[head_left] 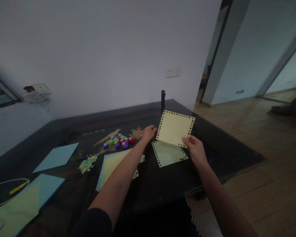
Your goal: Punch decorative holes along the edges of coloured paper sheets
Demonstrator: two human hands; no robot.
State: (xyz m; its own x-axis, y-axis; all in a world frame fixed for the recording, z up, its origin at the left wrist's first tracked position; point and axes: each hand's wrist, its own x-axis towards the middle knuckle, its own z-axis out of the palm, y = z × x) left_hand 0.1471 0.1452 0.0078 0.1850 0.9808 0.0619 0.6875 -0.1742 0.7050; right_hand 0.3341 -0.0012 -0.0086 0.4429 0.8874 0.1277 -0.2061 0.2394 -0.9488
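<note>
My right hand (pixel 194 148) pinches the lower right corner of a pale yellow paper sheet (pixel 175 127) with small hearts punched along its edges. The sheet is raised and tilted toward me. Under it, a second heart-bordered sheet (pixel 169 155) lies on the black table. My left hand (pixel 150 132) is closed at the held sheet's left edge, around a small red thing that looks like a craft punch (pixel 156 131), mostly hidden by the fingers. Left of that hand, several purple, green and red craft punches (pixel 117 141) with white eye-like tops sit in a cluster.
A stack of bordered sheets (pixel 113 163) lies under my left forearm, beside a pile of paper bits (pixel 88 163). Farther left are a blue sheet (pixel 56 157), more blue and yellow paper (pixel 19 210) and a yellow pen-like tool (pixel 19 187). A black cylinder (pixel 162 98) stands behind.
</note>
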